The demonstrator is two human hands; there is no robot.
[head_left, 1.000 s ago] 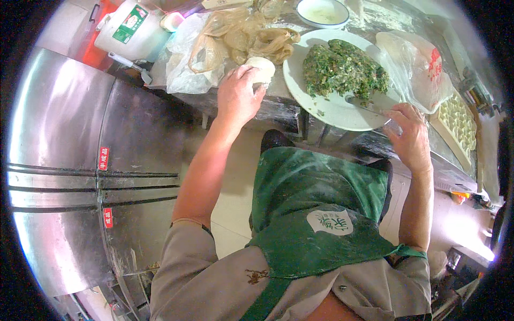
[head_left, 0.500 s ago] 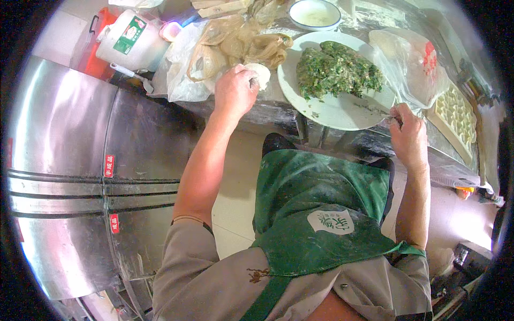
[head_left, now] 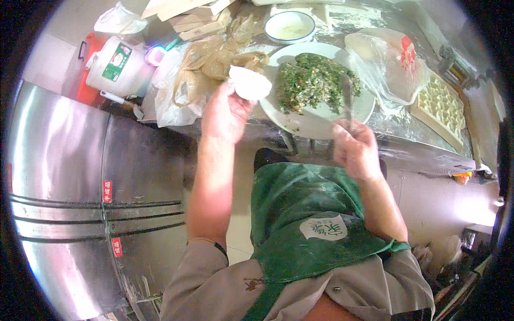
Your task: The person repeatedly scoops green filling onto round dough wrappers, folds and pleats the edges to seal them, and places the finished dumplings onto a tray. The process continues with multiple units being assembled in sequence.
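Observation:
My left hand (head_left: 226, 115), palm up, holds a round white dough wrapper (head_left: 251, 84) near the left rim of a big white plate (head_left: 300, 128). On that plate lies a mound of chopped green filling (head_left: 310, 80). My right hand (head_left: 356, 148), slightly blurred, is closed around a thin flat spatula (head_left: 347, 99). Its blade points away from me, over the right side of the filling. The handle is mostly hidden in my fist.
A wooden tray (head_left: 415, 111) of shaped dumplings (head_left: 441, 104) lies at the right. Behind the plate stand a blue-rimmed white bowl (head_left: 289, 27) and a clear plastic bag (head_left: 375, 59). Brown plastic bags (head_left: 206, 61), a white bucket (head_left: 115, 67) and a steel cabinet (head_left: 59, 160) are left.
My left hand has turned palm up, so the wrapper shows its full face. From the plate's right edge, my right hand has swung left with the spatula, whose blade now points forward.

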